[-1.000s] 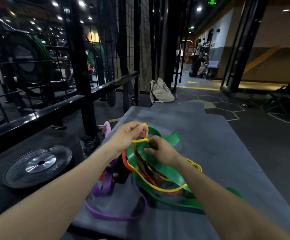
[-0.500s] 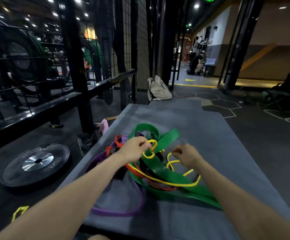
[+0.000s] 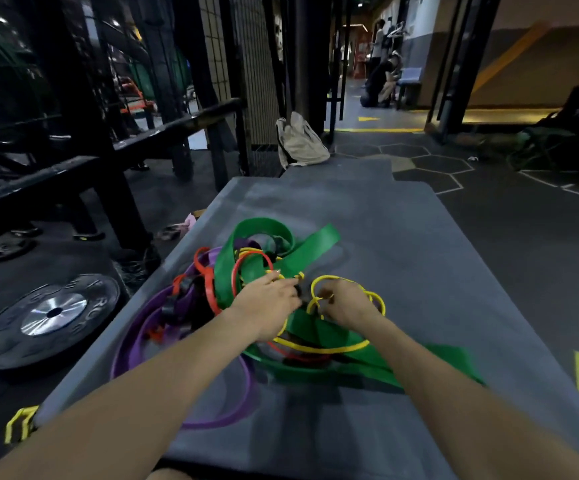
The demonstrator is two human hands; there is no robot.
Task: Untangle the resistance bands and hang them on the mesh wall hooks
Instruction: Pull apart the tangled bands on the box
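Hands on band tangle [image 3: 264,306] | left hand [image 3: 267,303] clasps yellow band [image 3: 319,349] | right hand [image 3: 347,303] pinches its loop

A black weight plate [image 3: 48,318] lies on the floor at left; a beige bag [image 3: 300,142], possibly a backpack, slumps beyond the grey mat [image 3: 419,271].

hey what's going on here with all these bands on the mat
A person is working at a tangle of resistance bands on a grey mat. Both hands are down in the pile: the right hand pinches the thin yellow band, and the left hand is at the same knot, its grip blurred. The green band, purple band and red band remain tangled; none is hung yet.
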